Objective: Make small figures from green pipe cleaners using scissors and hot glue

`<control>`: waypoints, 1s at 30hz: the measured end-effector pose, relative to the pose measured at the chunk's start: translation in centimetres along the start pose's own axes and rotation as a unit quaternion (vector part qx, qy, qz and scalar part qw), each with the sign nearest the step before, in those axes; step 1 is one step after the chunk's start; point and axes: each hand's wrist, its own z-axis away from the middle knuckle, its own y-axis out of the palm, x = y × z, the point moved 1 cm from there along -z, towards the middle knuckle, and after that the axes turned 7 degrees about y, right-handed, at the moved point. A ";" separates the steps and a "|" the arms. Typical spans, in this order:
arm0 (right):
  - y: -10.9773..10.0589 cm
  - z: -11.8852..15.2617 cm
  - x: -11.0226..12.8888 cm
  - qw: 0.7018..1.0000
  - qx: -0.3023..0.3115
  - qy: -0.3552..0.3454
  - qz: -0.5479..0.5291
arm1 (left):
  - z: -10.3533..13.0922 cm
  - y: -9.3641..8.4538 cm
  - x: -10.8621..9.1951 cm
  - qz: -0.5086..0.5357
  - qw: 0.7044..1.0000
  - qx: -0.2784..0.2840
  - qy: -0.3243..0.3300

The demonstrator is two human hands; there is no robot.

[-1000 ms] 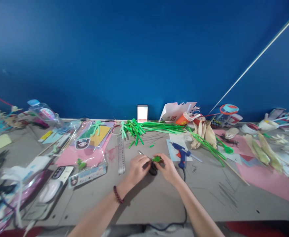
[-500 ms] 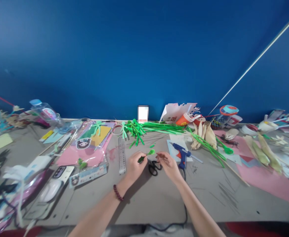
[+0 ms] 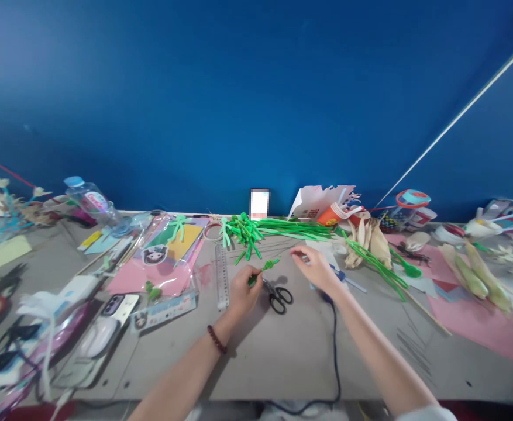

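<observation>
My left hand (image 3: 245,287), with a dark beaded bracelet on its wrist, is closed around a short green pipe cleaner piece (image 3: 270,264). Its coiled upper part sticks out past the thumb and index finger, with a thin tip pointing right. To the right and a little apart, my right hand (image 3: 315,268) hovers with loosely bent fingers, and nothing shows in them. Black-handled scissors (image 3: 280,299) lie on the table just right of my left hand. Under my right hand and forearm, a blue glue gun (image 3: 337,272) is mostly hidden.
Green pipe cleaners (image 3: 291,227) lie along the back, near bunched green pieces (image 3: 244,231). A clear ruler (image 3: 222,278) and a plastic sleeve of coloured paper (image 3: 124,280) lie left. Dried husks (image 3: 376,242) and pink paper (image 3: 471,327) are right. A dark cord (image 3: 336,351) runs to the front edge.
My right hand has moved away from the green piece, to the right and farther back, over the glue gun. My left hand keeps its hold; the piece's thin tip now points out to the right.
</observation>
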 end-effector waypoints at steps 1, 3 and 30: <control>0.0 -1.3 -0.8 1.000 -0.007 -0.003 0.026 | 0.0 0.0 0.0 0.001 1.000 0.003 0.000; 0.2 -3.9 -2.3 0.995 -0.015 0.011 0.102 | 0.0 0.0 0.1 0.003 1.000 0.009 0.002; 4.4 -14.7 -2.6 0.933 0.073 -0.013 0.352 | -0.3 0.2 0.1 0.015 1.000 0.005 0.016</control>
